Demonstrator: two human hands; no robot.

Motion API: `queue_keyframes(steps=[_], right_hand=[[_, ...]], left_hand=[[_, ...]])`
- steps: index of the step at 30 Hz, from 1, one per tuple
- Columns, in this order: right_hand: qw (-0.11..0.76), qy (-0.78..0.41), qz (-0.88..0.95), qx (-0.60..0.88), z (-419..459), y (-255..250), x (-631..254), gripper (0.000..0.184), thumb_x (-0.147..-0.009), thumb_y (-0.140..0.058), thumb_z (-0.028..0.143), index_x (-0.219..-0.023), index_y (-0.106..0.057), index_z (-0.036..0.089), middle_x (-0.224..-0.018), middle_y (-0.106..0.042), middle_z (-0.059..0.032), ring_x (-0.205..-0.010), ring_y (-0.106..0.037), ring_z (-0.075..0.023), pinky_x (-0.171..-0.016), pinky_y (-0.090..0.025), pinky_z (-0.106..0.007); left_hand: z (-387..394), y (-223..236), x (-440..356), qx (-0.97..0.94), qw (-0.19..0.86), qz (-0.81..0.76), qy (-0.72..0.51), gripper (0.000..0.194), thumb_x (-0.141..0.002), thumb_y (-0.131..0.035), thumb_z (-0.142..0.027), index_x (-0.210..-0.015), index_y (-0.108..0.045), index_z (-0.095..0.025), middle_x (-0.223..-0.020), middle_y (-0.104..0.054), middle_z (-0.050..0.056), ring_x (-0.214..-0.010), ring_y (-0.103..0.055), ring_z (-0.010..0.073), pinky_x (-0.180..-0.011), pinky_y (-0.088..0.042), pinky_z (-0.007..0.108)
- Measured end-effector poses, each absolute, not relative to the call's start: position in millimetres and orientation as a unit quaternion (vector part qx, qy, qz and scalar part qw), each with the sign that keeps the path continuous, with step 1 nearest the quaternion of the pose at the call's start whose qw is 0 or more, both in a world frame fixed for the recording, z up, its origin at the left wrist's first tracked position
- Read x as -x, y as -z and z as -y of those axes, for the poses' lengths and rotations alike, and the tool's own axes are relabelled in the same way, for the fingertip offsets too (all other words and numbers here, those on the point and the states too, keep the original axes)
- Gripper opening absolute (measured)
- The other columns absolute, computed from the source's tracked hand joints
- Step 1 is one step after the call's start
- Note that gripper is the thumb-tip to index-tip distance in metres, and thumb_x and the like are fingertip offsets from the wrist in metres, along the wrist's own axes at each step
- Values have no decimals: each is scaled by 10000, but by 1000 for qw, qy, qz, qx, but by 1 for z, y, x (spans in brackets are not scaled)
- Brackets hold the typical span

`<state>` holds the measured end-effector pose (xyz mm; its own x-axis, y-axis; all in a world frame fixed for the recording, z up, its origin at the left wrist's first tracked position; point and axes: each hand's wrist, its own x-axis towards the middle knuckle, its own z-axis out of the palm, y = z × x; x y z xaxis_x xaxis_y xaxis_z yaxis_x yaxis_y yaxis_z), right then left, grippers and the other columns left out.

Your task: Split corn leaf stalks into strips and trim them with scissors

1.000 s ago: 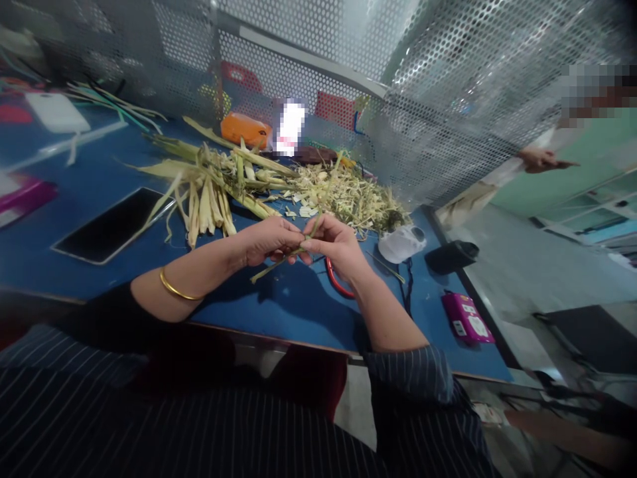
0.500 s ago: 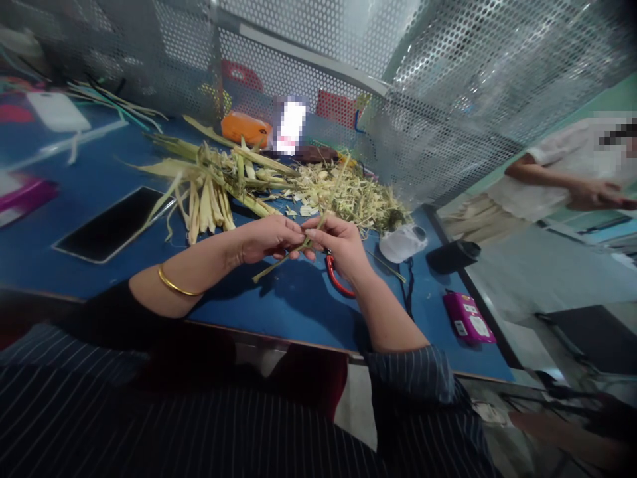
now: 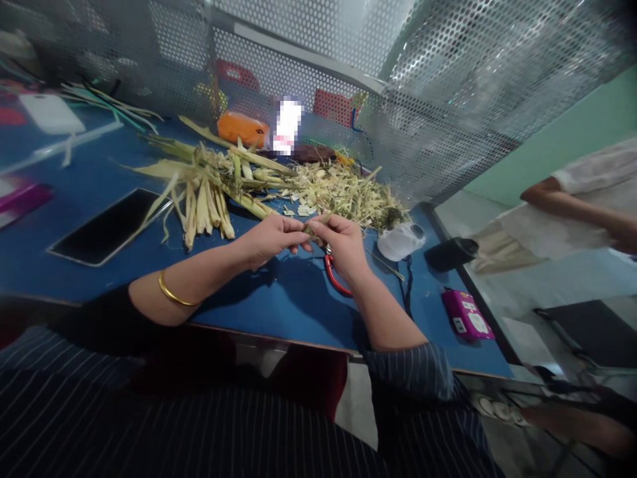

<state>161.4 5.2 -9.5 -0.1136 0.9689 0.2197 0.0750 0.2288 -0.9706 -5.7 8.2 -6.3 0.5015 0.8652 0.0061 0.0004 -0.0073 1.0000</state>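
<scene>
Above the near edge of the table, a bracelet circles the left forearm, and both hands come together in front of the body. The left hand has its thumb and forefinger drawn together at the tips on a short green strip; its other fingers curl below. The right hand pinches the same strip between thumb and bent forefinger, so it sits between the two sets of fingertips, mostly covered by them. A red handle lies on the table just beside the right hand, partly hidden by it. Toward the near right corner is a purple pack; a dark screen lies flat toward the left edge. Farther in, a black cylinder rests at the right edge, with a white container near it. Past the hands spread pale husks and a heap of scraps. Along the far edge are an orange pack and a bright panel, before a mesh. Beyond the right edge stands a person in a white top.
</scene>
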Motion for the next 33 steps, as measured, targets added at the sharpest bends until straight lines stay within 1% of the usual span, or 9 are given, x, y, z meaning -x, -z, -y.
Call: queue_keyframes(steps=[3, 9, 12, 16, 20, 23, 27, 29, 33], right_hand=[[509, -405, 598, 467, -5, 10, -162, 204, -789, -659, 374, -706, -661, 188, -652, -600, 19, -500, -450, -80, -488, -337, -246], [498, -254, 617, 553, -7, 16, -161, 376, -801, -647, 412, -554, -457, 202, -478, -425, 59, -485, -356, -83, -495, -291, -239], [491, -239, 619, 565, -9, 20, -162, 395, -800, -640, 443, -548, -455, 201, -469, -414, 60, -499, -354, -88, -504, -285, -237], [487, -255, 616, 564, -10, 21, -162, 417, -786, -651, 468, -534, -451, 202, -441, -389, 69, -466, -342, -82, -484, -270, -236], [468, -280, 614, 570, -5, 17, -161, 409, -807, -633, 494, -557, -494, 201, -426, -408, 69, -413, -371, -85, -462, -293, -243], [457, -141, 665, 574, -3, 14, -163, 353, -837, -621, 470, -623, -570, 194, -526, -521, 28, -503, -476, -114, -532, -366, -260], [414, 125, 778, 456, -4, 11, -171, 156, -892, -595, 296, -1006, -684, 236, -923, -676, -60, -864, -613, -180, -788, -427, -332], [364, 185, 829, 383, -5, 9, -176, 219, -916, -553, 213, -1084, -674, 286, -993, -683, -53, -925, -612, -178, -851, -407, -354], [277, 243, 884, 287, -6, 5, -182, 226, -943, -508, 172, -1066, -657, 290, -993, -693, -21, -904, -599, -154, -881, -391, -348]], left_hand=[[-7, 9, 2, -614, 604, -349, -369, 136, -838, -585, -184, -773, -687, -124, -750, -685, 49, -543, -517, 62, -573, -461, 186], [-7, 15, -2, -596, 593, -355, -409, 168, -848, -601, -266, -772, -650, -123, -733, -646, 32, -508, -488, 64, -531, -487, 214], [-6, 16, -2, -585, 581, -371, -428, 186, -812, -653, -293, -762, -662, -114, -659, -619, 14, -475, -455, 58, -468, -416, 194], [-3, 14, -2, -570, 592, -376, -429, 149, -775, -688, -243, -704, -658, -115, -455, -447, -55, -403, -333, 41, -405, -253, 187], [-1, 13, -2, -566, 587, -401, -417, 183, -813, -651, -237, -668, -646, -126, -432, -411, -59, -381, -293, 32, -398, -196, 201], [-3, 13, -1, -563, 590, -407, -412, 229, -843, -622, -262, -653, -640, -135, -435, -400, -56, -372, -285, 31, -393, -185, 208], [-7, 12, 3, -553, 610, -405, -398, 195, -808, -648, -248, -646, -644, -139, -458, -418, -50, -376, -300, 36, -385, -196, 210], [-8, 11, 5, -561, 614, -400, -386, 148, -777, -639, -194, -641, -648, -136, -466, -441, -43, -383, -314, 41, -384, -210, 209], [-8, 8, 7, -583, 619, -394, -348, 114, -727, -591, -122, -633, -655, -135, -472, -466, -37, -392, -315, 46, -383, -212, 205]])
